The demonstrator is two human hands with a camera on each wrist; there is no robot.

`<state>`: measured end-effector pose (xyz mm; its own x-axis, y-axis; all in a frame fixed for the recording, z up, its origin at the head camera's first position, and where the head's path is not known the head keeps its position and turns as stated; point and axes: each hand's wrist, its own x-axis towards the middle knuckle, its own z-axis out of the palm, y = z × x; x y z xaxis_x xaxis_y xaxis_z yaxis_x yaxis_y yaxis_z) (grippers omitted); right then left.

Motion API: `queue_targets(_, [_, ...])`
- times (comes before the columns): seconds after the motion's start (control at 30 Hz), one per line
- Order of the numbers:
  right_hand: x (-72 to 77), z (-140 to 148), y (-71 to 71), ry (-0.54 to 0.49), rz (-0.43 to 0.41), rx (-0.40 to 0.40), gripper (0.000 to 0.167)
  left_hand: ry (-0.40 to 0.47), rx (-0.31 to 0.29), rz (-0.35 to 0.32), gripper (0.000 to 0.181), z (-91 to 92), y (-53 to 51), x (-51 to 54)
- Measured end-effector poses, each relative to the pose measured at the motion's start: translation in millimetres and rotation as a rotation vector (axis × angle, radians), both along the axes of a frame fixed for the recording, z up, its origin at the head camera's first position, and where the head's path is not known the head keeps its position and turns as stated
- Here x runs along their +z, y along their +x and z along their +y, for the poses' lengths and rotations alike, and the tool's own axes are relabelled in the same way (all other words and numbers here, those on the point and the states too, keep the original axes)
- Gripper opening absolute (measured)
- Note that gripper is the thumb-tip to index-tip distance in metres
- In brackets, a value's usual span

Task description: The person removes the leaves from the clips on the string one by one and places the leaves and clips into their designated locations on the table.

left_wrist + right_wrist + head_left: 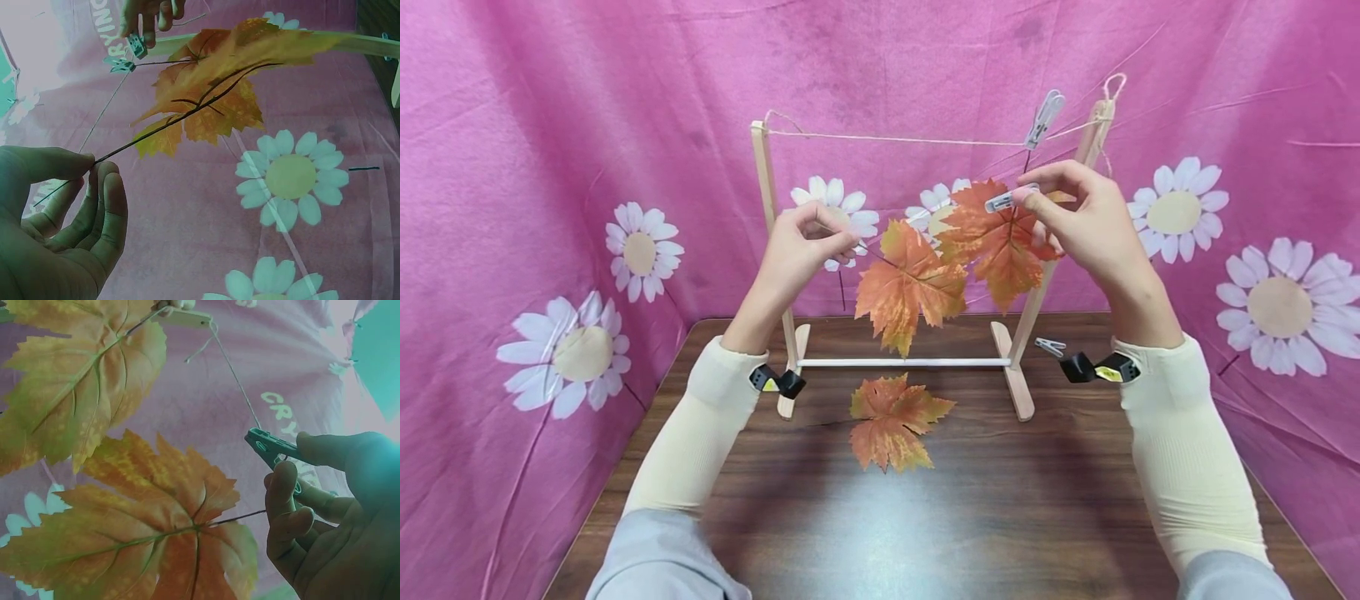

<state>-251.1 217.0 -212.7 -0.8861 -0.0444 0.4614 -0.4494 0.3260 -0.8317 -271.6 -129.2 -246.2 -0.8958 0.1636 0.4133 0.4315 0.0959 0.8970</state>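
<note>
My left hand [808, 246] pinches the dark stem [150, 132] of an orange artificial maple leaf [912, 290] between thumb and fingertips. That leaf points right, below the string [895, 139] of a wooden stand. In my right hand [1086, 212] a grey clothespin [1000, 202] is pinched between thumb and fingers, also seen as a clothespin [269, 447] in the right wrist view. A second maple leaf [1000, 250] hangs by its stem from another clothespin [1043, 121] clipped on the string's right part. Its upper right side is partly behind my right hand.
The wooden stand has a left post [765, 179], a right post [1037, 308] and a white crossbar [902, 362]. On the brown table [880, 533] lie a third maple leaf [891, 423] and a clothespin [1050, 346]. A pink flowered cloth [887, 58] surrounds the table.
</note>
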Motion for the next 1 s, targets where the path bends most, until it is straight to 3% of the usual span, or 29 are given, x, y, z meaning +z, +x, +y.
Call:
queue_targets(0.33, [-16.7,11.8,5.7,-0.052,-0.027,0.032,0.025,0.045,0.050,-0.035,0.017,-12.0,5.7,-16.1])
queue_targets(0.63, [-31.1,21.9,9.7,0.007,-0.041,-0.018,0.019,0.097,0.070,-0.045,0.017,-19.4,11.0,-33.6])
queue_targets(0.9, [-48.5,30.5,13.2,-0.149,-0.066,0.072,0.018,0.177,0.053,-0.050,0.020,-26.6,14.4,-55.6])
queue_targets(1.0, [-54.2,34.4,14.4,-0.152,-0.065,0.065,0.019,0.198,0.057,-0.052,0.019,-28.9,15.9,-63.2])
